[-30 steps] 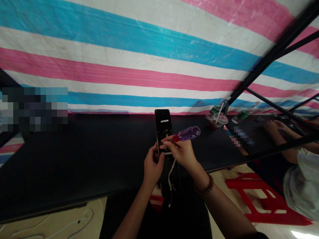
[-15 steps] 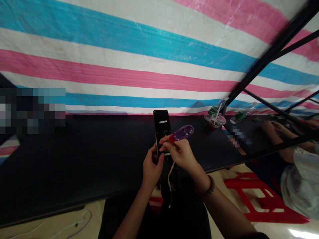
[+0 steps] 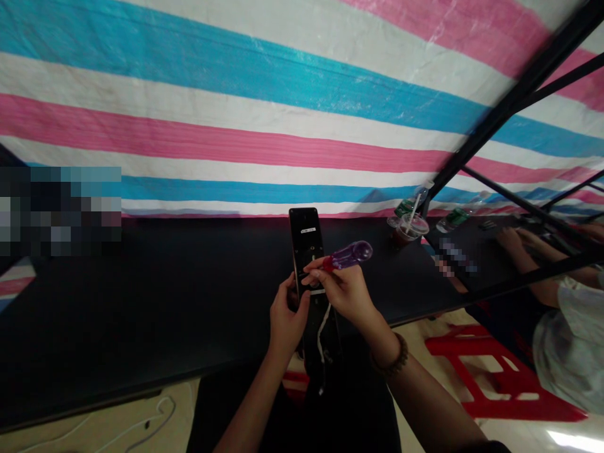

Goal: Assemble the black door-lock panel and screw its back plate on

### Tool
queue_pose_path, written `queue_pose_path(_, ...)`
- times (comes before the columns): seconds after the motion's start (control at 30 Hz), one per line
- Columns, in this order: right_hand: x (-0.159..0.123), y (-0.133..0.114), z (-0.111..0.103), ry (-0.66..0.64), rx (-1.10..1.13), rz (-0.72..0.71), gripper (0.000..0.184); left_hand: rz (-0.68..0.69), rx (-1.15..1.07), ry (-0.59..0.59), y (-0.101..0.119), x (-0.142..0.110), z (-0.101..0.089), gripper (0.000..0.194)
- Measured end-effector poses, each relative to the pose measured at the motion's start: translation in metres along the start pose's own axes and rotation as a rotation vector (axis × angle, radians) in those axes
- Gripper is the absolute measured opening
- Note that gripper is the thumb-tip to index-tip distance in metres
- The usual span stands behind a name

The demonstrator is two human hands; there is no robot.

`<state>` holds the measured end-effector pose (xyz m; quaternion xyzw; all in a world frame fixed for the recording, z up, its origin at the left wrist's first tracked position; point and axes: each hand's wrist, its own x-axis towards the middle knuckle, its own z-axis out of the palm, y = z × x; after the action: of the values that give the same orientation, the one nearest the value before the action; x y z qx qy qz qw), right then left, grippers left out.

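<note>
My left hand (image 3: pixel 285 319): curled, gripping the flat black rectangular device (image 3: pixel 304 242) by its left edge.
My right hand (image 3: pixel 348 290): pinched round the translucent purple-and-red screwdriver (image 3: pixel 350 254).

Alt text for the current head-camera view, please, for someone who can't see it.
A person's left hand holds a slim black device, while the right hand holds a purple-handled tool over it. Behind the black table hangs a striped sheet; a drink cup stands to the right.
</note>
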<state>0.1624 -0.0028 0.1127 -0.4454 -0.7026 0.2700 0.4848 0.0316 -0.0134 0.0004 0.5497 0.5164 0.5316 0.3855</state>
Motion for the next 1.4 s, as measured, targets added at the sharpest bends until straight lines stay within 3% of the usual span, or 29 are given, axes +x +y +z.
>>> queue_pose_path(0.2,0.002,0.005,0.004,0.109,-0.057,0.049,0.016,0.0,0.018,0.001,0.0,0.0,-0.001,0.05)
queue_pose_path(0.47,-0.001,-0.001,-0.001,-0.01,-0.037,-0.016,0.02,0.015,0.027,0.014,0.0,0.0,0.0,0.048)
queue_pose_path(0.8,-0.003,0.002,0.01,0.165,-0.113,-0.019,0.016,0.011,0.025,0.009,-0.001,0.0,0.0,0.042)
queue_pose_path(0.97,-0.011,0.004,0.005,0.215,0.067,0.118,0.017,-0.021,-0.002,0.004,0.0,0.0,-0.001,0.047)
queue_pose_path(1.03,-0.016,0.008,-0.001,0.297,0.179,0.154,0.024,-0.044,-0.029,-0.009,0.0,0.0,-0.002,0.049)
queue_pose_path(1.17,-0.026,0.037,-0.021,0.606,0.332,0.189,0.032,-0.062,-0.066,-0.021,-0.002,-0.001,-0.002,0.048)
queue_pose_path(1.27,-0.03,0.075,-0.04,0.778,0.344,0.316,0.04,-0.049,-0.068,-0.018,-0.001,0.0,-0.002,0.046)
queue_pose_path(1.33,-0.031,0.1,-0.052,0.725,0.258,0.419,0.045,-0.047,-0.063,-0.019,-0.001,0.0,-0.002,0.045)
queue_pose_path(1.4,-0.033,0.121,-0.06,0.551,0.071,0.48,0.049,-0.048,-0.055,-0.018,-0.001,0.0,-0.002,0.044)
